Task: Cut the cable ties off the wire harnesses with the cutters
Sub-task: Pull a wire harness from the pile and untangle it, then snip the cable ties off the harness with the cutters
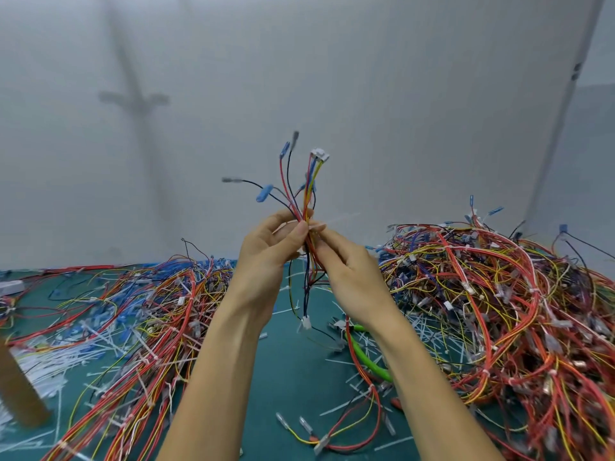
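Our two forearms rise from the bottom edge, which cuts them off at the elbows. Our left hand (266, 251) grips a wire harness (307, 201) held upright between the hands, fingers curled round the bundle and thumb pressed against it. Our right hand (346, 264) pinches the white cable tie (319, 225) where it wraps the bundle; its thin tail sticks out to the right, blurred and faint. Above the grip the wires fan out to a white connector (320, 154) and blue terminals (264, 193), several smeared by blur. Below the hands the harness hangs down towards the green tabletop (289, 377).

We see the green-handled cutters (362, 352) lying on the tabletop under our right forearm, which hides much of them; we cannot make out their blades clearly. A tangled pile of harnesses (515, 311) fills the right side, running off the frame. A flatter heap (149, 311) spreads on the left, mixed with cut white tie scraps (66, 357). A brown upright object (20, 394) at the left edge is cropped and we cannot identify it.
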